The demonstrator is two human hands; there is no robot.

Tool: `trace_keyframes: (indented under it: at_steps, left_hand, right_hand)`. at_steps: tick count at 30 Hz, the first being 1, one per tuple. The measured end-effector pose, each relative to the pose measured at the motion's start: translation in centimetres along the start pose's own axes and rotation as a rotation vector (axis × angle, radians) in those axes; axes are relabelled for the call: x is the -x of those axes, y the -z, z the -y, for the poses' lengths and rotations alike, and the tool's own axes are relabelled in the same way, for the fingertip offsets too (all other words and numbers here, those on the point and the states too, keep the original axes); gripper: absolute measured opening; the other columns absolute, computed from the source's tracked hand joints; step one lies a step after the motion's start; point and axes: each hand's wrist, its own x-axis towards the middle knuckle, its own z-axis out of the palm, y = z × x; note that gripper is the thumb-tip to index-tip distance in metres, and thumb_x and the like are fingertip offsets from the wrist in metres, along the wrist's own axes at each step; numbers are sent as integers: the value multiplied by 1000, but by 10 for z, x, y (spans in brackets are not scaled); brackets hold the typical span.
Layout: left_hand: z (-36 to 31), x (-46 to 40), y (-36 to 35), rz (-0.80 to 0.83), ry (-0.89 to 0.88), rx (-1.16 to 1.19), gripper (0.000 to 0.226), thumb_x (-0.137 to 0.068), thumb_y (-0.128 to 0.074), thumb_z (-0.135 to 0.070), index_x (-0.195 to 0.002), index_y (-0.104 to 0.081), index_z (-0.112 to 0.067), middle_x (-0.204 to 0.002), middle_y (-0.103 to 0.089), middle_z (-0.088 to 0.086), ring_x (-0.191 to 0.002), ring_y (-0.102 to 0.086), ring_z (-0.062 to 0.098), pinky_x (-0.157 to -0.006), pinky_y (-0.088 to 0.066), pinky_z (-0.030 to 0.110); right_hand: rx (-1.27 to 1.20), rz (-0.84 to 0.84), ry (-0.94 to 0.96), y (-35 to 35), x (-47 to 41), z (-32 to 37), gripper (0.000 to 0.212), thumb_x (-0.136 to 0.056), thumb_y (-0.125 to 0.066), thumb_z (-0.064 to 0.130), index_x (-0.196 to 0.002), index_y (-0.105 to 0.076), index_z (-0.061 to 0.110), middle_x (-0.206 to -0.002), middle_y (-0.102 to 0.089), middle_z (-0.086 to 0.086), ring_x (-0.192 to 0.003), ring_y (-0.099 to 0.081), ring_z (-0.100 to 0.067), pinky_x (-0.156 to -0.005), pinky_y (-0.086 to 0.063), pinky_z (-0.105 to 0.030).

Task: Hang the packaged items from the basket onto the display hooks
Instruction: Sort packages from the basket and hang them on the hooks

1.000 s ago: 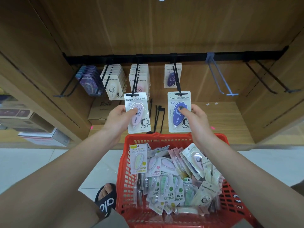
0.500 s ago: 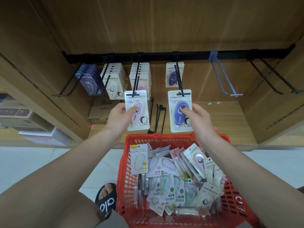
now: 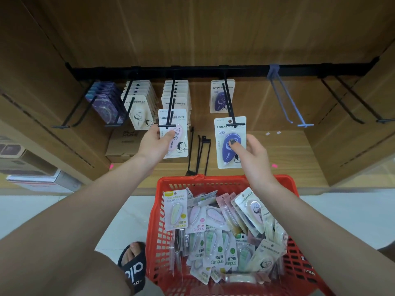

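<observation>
Over the last second I slid the pink pack (image 3: 173, 133), pinched in my left hand (image 3: 157, 144), past its hook's tip, while my right hand (image 3: 249, 149) pinched the blue pack (image 3: 230, 142) just onto the neighbouring hook (image 3: 229, 105). Both were nearly hung. Behind the pink one, a full row of packs (image 3: 176, 92) limited travel; the basket (image 3: 275, 182) below held many more.

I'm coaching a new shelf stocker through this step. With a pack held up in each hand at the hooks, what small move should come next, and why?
Probably slide both packs back along their hooks. The left hand holds the pink pack and the right hand the blue pack, each at the front tip of its black hook. The packs already hung sit further back, near the rail.
</observation>
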Motion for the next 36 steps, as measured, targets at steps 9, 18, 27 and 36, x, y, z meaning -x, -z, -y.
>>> trace_keyframes:
  at_steps: [9, 18, 27, 36]
  left_hand:
    - [1, -17, -6, -5, -27, -4, 27, -105, -62, -29, -131, -63, -24, -117, -74, -11, -105, -68, 7, -83, -51, 23]
    - [-2, -38, -13, -69, -123, -183, 25, -105, -59, -14, -130, -56, -8, -109, -61, 0, -96, -58, 15, -82, -51, 18]
    - [-7, -61, -12, -29, -86, -299, 38, -108, -52, -34, -138, -48, -10, -113, -60, 4, -105, -56, 25, -88, -39, 28]
    - [-2, -55, -6, -38, -50, -327, 46, -107, -52, -30, -146, -42, -8, -128, -63, 12, -120, -60, 31, -92, -42, 28]
  right_hand:
    - [-32, -71, -39, -1, -6, -9, 18, -103, -61, 19, -119, -70, 21, -107, -78, 11, -91, -72, 5, -70, -50, -8]
    - [70, -61, -93, -21, -91, 3, 23, -105, -59, 19, -128, -61, 20, -100, -68, 12, -78, -59, 6, -56, -43, -6]
    - [219, -50, -75, -37, -167, 4, 28, -105, -57, 29, -132, -57, 19, -112, -64, 5, -105, -63, -17, -68, -45, -16]
    - [521, -15, -254, -31, -153, -8, 77, -106, -52, 43, -165, -14, 12, -157, -44, -18, -140, -49, -38, -103, -42, -37]
